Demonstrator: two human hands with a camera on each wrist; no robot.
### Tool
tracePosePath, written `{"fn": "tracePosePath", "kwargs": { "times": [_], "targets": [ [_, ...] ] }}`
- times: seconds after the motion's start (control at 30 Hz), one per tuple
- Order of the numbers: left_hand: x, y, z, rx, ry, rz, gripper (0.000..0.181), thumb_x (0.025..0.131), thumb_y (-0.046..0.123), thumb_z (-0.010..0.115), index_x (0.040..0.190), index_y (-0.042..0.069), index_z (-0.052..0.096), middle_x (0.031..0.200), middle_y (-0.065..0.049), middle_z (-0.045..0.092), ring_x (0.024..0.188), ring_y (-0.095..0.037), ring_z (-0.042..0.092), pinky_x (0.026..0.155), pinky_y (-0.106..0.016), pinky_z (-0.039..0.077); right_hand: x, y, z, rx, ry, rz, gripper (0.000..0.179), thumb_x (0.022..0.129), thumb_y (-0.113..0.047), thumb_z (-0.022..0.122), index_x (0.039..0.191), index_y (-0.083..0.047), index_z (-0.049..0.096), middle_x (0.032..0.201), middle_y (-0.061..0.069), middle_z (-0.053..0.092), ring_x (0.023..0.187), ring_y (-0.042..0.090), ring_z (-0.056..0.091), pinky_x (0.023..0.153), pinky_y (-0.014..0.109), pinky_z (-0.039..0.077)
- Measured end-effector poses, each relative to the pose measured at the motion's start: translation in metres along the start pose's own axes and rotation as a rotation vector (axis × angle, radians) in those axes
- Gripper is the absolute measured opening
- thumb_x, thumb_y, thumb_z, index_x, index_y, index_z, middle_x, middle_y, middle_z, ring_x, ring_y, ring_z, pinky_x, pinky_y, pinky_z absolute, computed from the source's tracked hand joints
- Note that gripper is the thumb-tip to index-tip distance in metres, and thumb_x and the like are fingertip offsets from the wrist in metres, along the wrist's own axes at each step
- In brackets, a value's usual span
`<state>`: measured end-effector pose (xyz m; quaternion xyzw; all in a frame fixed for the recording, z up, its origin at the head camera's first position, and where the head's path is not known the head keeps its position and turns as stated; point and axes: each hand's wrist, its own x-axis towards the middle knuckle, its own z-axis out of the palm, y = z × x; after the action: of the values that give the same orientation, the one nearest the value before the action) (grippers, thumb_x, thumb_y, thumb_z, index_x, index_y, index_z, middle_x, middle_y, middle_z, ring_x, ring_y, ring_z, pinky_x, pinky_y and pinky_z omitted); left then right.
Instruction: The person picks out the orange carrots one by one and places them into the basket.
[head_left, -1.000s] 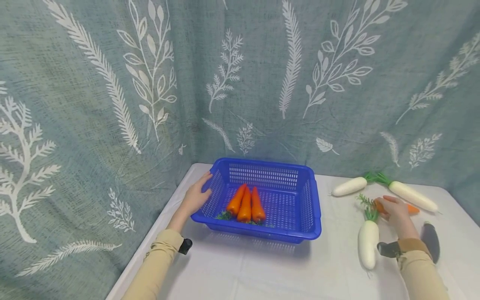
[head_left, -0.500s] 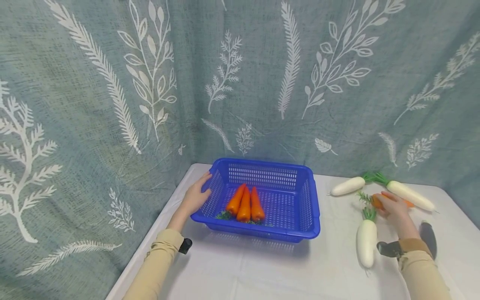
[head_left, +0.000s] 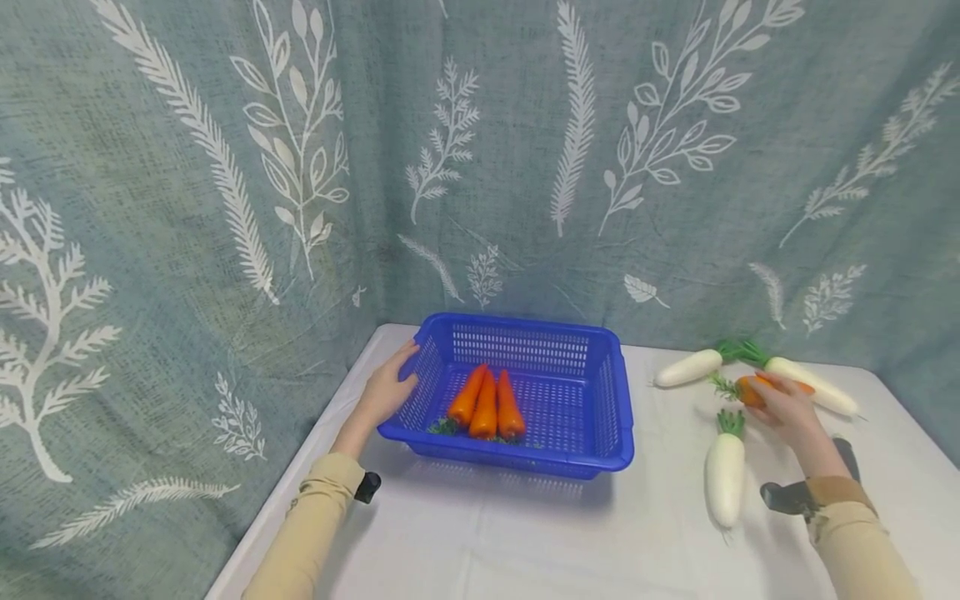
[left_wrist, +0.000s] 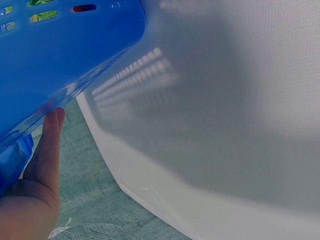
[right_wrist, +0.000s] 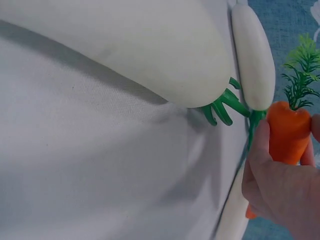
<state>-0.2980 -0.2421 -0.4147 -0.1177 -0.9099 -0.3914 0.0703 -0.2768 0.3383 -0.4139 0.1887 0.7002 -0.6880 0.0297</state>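
Note:
My right hand (head_left: 791, 408) pinches an orange carrot (right_wrist: 289, 131) with a feathery green top between thumb and fingers. In the head view the carrot lies sideways, its middle hidden by the hand and its top to the left. It overlaps the white radish (head_left: 813, 387) behind it. My left hand (head_left: 385, 392) rests at the left side of a blue plastic basket (head_left: 517, 457), fingers fairly straight against the rim. In the left wrist view one fingertip (left_wrist: 54, 117) meets the basket's edge. Three carrots (head_left: 486, 408) lie side by side inside the basket.
A second white radish (head_left: 690, 367) lies at the back, its leaves meeting those of the rear right one. Another white radish (head_left: 725, 482) lies in front, left of my right wrist. A dark eggplant (head_left: 847, 457) is partly hidden by that wrist. A patterned curtain (head_left: 525, 167) hangs behind the table.
My right hand and the carrot have risen a little and shifted back and left. The left hand stays at the basket. The whole head view has shifted slightly.

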Motion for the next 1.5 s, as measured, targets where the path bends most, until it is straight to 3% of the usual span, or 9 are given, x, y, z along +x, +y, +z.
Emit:
{"fn": "tracePosePath", "kwargs": {
  "times": [0.27,0.47,0.57,0.73,0.97,1.23,1.5],
  "targets": [
    [0.000,0.000,-0.001,-0.001,0.001,0.003,0.053,0.094,0.000,0.048,0.145,-0.007,0.038,0.156,-0.020,0.029,0.142,-0.041,0.026,0.116,-0.052,0.022,-0.003,0.001,-0.005,0.024,-0.116,-0.023,0.054,0.100,-0.023,0.052,0.150,-0.015,0.031,0.121,0.010,0.038,0.075,-0.003,0.056,0.082,0.016,0.053],
    [0.000,0.001,-0.001,0.002,0.003,0.007,0.053,0.094,0.002,0.048,0.145,-0.007,0.038,0.155,-0.020,0.029,0.141,-0.042,0.026,0.115,-0.053,0.023,-0.007,0.000,-0.007,0.014,-0.185,-0.065,0.026,0.100,-0.024,0.051,0.125,-0.027,0.045,0.118,0.005,0.040,0.079,-0.002,0.057,0.083,0.017,0.053],
    [0.000,0.000,-0.001,0.001,0.004,0.008,0.053,0.093,0.002,0.048,0.145,-0.007,0.038,0.155,-0.020,0.029,0.141,-0.042,0.026,0.115,-0.053,0.023,-0.010,0.000,-0.010,0.058,-0.244,-0.089,0.015,0.100,-0.022,0.053,0.113,-0.029,0.052,0.108,-0.005,0.049,0.081,-0.001,0.060,0.081,0.018,0.054],
    [0.002,-0.001,0.000,0.002,0.002,0.008,0.054,0.093,0.002,0.048,0.145,-0.007,0.038,0.155,-0.020,0.029,0.141,-0.042,0.027,0.115,-0.053,0.023,-0.012,0.001,-0.016,0.137,-0.367,-0.132,0.026,0.101,-0.014,0.051,0.096,-0.035,0.065,0.093,-0.013,0.059,0.083,0.003,0.062,0.078,0.019,0.055],
    [0.003,-0.003,0.000,-0.004,-0.019,-0.004,0.054,0.094,0.001,0.048,0.146,-0.006,0.036,0.156,-0.020,0.027,0.142,-0.042,0.025,0.115,-0.053,0.023,-0.014,0.002,-0.027,0.111,-0.471,-0.208,0.035,0.103,-0.008,0.045,0.103,-0.034,0.069,0.099,-0.012,0.063,0.089,0.003,0.062,0.078,0.020,0.055],
    [0.003,0.000,0.000,-0.002,-0.021,-0.012,0.054,0.094,0.001,0.048,0.146,-0.006,0.036,0.156,-0.020,0.027,0.142,-0.041,0.024,0.116,-0.053,0.021,-0.014,0.001,-0.030,0.082,-0.472,-0.195,0.033,0.102,-0.008,0.048,0.102,-0.033,0.068,0.100,-0.016,0.062,0.091,0.002,0.063,0.077,0.020,0.055],
    [0.003,-0.001,0.000,-0.001,-0.014,-0.001,0.054,0.094,0.002,0.048,0.146,-0.006,0.036,0.156,-0.020,0.028,0.142,-0.041,0.025,0.116,-0.053,0.021,-0.021,-0.004,-0.017,-0.027,-0.539,-0.193,0.032,0.104,-0.011,0.045,0.107,-0.035,0.065,0.107,-0.019,0.060,0.097,-0.001,0.061,0.082,0.019,0.053]
  ]
}}
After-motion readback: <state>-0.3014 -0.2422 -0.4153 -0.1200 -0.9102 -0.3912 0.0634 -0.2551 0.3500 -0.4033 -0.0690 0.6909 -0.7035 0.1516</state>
